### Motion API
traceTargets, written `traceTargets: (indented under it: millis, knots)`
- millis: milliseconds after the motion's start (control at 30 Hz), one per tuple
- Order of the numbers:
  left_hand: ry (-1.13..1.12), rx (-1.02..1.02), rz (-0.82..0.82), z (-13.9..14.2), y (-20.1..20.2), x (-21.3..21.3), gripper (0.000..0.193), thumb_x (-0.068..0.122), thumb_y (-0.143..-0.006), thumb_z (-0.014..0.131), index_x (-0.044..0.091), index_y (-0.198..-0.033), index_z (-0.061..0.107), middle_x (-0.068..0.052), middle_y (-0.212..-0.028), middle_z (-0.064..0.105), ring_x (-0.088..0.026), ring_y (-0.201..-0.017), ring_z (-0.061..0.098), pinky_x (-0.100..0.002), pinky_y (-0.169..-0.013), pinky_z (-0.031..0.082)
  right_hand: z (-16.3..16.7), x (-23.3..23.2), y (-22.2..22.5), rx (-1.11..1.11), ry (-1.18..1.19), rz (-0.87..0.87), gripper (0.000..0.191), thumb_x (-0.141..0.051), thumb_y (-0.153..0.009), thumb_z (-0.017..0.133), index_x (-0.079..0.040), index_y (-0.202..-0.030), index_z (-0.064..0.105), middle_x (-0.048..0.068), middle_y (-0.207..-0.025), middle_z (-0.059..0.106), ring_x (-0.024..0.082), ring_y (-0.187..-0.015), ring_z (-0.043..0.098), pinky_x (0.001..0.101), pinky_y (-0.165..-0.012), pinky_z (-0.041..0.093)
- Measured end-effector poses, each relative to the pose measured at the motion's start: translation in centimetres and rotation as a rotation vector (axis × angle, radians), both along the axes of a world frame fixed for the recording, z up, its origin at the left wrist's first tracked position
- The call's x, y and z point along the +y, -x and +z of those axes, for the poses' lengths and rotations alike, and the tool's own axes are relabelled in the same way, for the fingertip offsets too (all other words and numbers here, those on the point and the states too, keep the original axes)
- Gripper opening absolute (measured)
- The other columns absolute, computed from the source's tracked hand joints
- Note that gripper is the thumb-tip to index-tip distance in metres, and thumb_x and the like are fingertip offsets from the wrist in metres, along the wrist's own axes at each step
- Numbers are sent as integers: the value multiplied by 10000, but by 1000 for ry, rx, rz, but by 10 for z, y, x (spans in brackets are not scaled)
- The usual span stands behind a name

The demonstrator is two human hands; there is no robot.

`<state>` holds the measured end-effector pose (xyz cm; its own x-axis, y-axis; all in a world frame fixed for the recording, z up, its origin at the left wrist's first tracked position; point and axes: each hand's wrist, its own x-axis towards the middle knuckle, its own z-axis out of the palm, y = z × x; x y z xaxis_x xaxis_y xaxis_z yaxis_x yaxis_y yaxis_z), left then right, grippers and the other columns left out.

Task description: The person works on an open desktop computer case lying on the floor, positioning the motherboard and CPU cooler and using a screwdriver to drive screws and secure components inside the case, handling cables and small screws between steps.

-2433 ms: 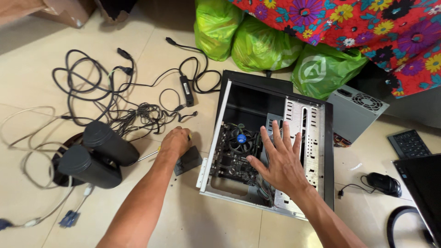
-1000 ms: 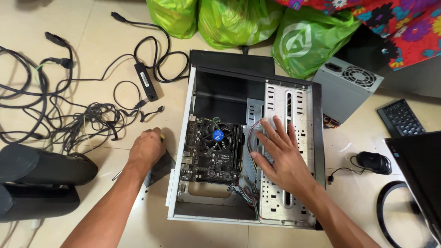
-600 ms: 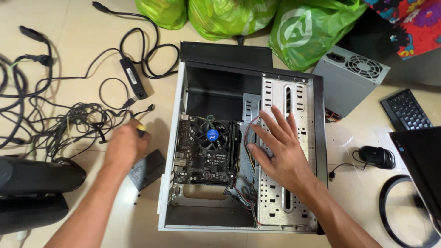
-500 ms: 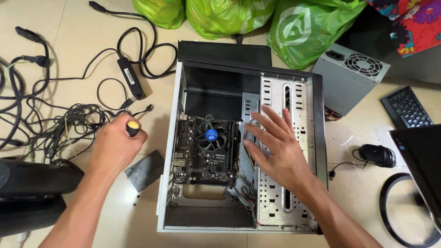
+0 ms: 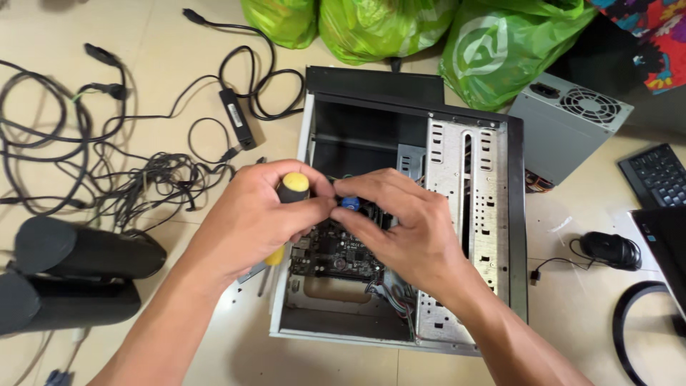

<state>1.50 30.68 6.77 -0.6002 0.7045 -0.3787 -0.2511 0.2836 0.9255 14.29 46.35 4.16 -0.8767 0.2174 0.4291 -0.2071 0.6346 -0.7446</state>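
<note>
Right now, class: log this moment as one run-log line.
left hand: grips yellow-handled screwdriver | right hand: pinches small blue part | both over open computer case | floor: cables, speakers

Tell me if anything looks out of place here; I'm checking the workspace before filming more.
The cables lie in a loose tangle on the floor left of the open computer case, and the power supply sits outside it, wires trailing.

Green bags (image 5: 400,28), tangled cables (image 5: 136,179), speakers (image 5: 78,264)
</note>
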Motion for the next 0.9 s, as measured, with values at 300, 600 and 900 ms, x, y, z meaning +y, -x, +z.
traceTargets:
  millis: [300,600,900]
  knots:
    - [-188,-170,37,14,-7,-22,169,56,-778,819,-24,-914,761,-58,-748,719,-122,-583,582,-272,-523,474,17,-14,-8,-20,120,70,240,-36,-866,827,-75,-1092,754,62,-1028,780,162,-941,762,268,-817,608]
    - [-293,-303,69,12,-15,-46,204,97,-789,838,-33,-923,757,-70,-778,704,-155,-623,603,-300,-568,490,25,-28,-7,5,299,148,203,37,-859,813,-32,-1044,767,77,-1020,773,155,-953,743,262,-856,593]
    - [-271,-203,153,13,-20,-47,202,160,-817,828,-1,-901,740,-48,-760,689,-132,-614,593,-286,-545,473,0,-34,-4,19,443,49,126,61,-894,793,8,-998,746,82,-1005,748,90,-869,679,201,-724,535]
